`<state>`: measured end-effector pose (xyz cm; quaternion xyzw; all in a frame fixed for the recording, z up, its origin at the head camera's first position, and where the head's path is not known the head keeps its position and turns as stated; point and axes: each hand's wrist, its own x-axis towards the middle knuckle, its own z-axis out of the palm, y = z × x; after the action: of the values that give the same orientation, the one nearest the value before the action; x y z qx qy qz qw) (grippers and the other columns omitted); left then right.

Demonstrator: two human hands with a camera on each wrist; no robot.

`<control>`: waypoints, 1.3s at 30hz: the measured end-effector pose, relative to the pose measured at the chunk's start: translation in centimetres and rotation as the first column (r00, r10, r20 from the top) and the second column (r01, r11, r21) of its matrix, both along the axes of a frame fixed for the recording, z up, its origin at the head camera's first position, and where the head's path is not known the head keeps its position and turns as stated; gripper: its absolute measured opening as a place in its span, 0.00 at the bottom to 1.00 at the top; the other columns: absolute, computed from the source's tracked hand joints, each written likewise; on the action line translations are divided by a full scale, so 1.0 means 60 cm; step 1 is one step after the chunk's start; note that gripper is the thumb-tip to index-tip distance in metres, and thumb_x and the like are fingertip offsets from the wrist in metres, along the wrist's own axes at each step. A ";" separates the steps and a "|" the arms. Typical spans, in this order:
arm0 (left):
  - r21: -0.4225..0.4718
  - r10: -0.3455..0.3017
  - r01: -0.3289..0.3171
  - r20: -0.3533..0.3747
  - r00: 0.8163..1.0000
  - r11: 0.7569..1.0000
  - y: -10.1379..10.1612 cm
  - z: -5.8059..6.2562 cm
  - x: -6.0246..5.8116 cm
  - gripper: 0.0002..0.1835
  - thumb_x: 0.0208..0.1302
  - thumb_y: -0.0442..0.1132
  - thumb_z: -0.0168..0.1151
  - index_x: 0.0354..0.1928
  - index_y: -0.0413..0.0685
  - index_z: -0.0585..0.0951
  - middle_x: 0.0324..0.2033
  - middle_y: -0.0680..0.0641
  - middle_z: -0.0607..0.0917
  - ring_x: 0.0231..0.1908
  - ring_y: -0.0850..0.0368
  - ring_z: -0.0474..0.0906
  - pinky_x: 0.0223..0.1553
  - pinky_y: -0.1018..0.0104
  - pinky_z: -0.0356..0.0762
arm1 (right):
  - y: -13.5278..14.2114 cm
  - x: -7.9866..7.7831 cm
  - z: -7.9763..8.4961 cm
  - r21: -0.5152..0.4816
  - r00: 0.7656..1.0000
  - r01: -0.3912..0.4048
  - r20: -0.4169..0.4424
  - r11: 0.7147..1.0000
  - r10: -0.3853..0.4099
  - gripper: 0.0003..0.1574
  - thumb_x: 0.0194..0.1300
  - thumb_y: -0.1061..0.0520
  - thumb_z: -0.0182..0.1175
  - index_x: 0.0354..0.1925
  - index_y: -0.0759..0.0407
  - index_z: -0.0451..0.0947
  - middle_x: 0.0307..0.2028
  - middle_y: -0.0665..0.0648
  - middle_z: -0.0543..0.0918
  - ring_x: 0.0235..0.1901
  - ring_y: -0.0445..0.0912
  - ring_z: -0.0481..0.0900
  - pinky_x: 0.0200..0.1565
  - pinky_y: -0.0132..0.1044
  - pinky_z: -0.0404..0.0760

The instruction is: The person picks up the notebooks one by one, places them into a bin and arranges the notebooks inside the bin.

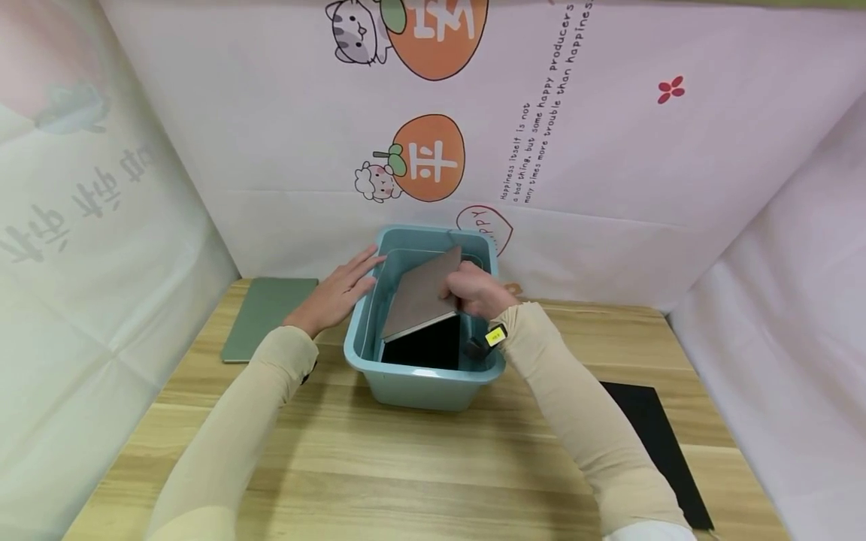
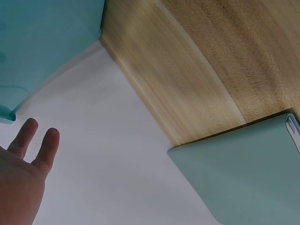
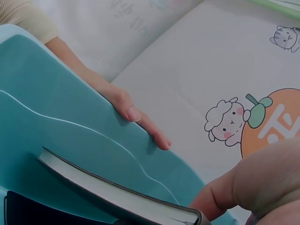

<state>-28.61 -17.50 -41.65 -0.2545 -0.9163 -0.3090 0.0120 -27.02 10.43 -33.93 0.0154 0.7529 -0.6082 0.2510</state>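
A brown-grey hardcover notebook (image 1: 422, 291) tilts inside the blue plastic bin (image 1: 419, 387), its pale page edges showing in the right wrist view. My right hand (image 1: 476, 289) reaches into the bin and grips the notebook by its right side. Below it in the bin lies a black flat item (image 1: 426, 346). My left hand (image 1: 338, 293) is at the bin's left rim with fingers extended; in the right wrist view its fingertips (image 3: 161, 143) rest over that rim.
A green notebook (image 1: 264, 315) lies on the wooden table (image 1: 406, 466) left of the bin. On the right, partly under my right forearm, is a black flat item (image 1: 659, 436). A printed white cloth (image 1: 575, 150) rises behind the bin, with cloth walls at both sides.
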 end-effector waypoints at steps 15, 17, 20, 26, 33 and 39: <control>0.007 0.011 -0.011 0.011 1.000 1.000 0.004 0.000 0.001 0.29 0.82 0.59 0.35 0.80 0.73 0.54 0.81 0.68 0.42 0.83 0.54 0.42 0.79 0.36 0.44 | -0.018 -0.007 -0.012 0.076 1.000 0.014 0.004 0.997 -0.015 0.29 0.56 0.75 0.50 0.58 0.70 0.66 0.54 0.63 0.72 0.46 0.56 0.72 0.34 0.42 0.74; 0.011 0.012 -0.012 0.013 1.000 1.000 0.006 0.001 0.000 0.28 0.82 0.59 0.35 0.80 0.75 0.53 0.81 0.68 0.42 0.83 0.54 0.42 0.79 0.36 0.44 | -0.019 -0.006 -0.011 0.090 1.000 0.010 0.006 0.996 -0.010 0.29 0.57 0.74 0.50 0.58 0.69 0.66 0.55 0.63 0.72 0.47 0.55 0.72 0.37 0.44 0.76; 0.016 0.011 -0.011 0.016 1.000 1.000 0.008 0.002 0.000 0.28 0.82 0.58 0.36 0.80 0.78 0.53 0.82 0.68 0.42 0.83 0.54 0.42 0.79 0.35 0.45 | -0.019 -0.005 -0.013 0.106 1.000 -0.009 0.003 0.994 0.008 0.28 0.57 0.75 0.49 0.58 0.70 0.67 0.55 0.63 0.73 0.46 0.55 0.72 0.35 0.43 0.74; 0.017 0.015 -0.015 0.015 1.000 1.000 0.007 0.003 -0.001 0.28 0.82 0.59 0.35 0.80 0.77 0.53 0.81 0.70 0.42 0.83 0.53 0.42 0.78 0.35 0.46 | -0.023 -0.005 -0.020 0.104 1.000 -0.016 -0.011 0.994 0.017 0.22 0.53 0.76 0.49 0.49 0.70 0.69 0.49 0.61 0.73 0.43 0.54 0.71 0.32 0.41 0.72; 0.021 0.013 -0.014 0.017 1.000 1.000 0.004 0.002 0.000 0.28 0.82 0.59 0.35 0.80 0.75 0.54 0.81 0.69 0.42 0.82 0.52 0.42 0.78 0.35 0.46 | -0.029 -0.008 -0.032 0.129 1.000 -0.021 -0.007 0.991 0.022 0.15 0.54 0.77 0.47 0.36 0.61 0.66 0.43 0.59 0.70 0.39 0.53 0.70 0.30 0.40 0.72; 0.020 0.014 -0.014 0.019 1.000 1.000 0.002 -0.001 0.000 0.28 0.82 0.59 0.36 0.80 0.75 0.54 0.82 0.67 0.42 0.82 0.51 0.43 0.78 0.34 0.46 | -0.031 -0.008 -0.038 0.176 1.000 -0.013 0.010 0.984 0.011 0.14 0.54 0.77 0.48 0.28 0.59 0.63 0.40 0.60 0.68 0.35 0.53 0.69 0.26 0.38 0.67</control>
<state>-28.62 -17.41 -41.72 -0.2450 -0.9150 -0.3204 0.0081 -27.49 8.57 -36.18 0.0358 0.8027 -0.5375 0.2557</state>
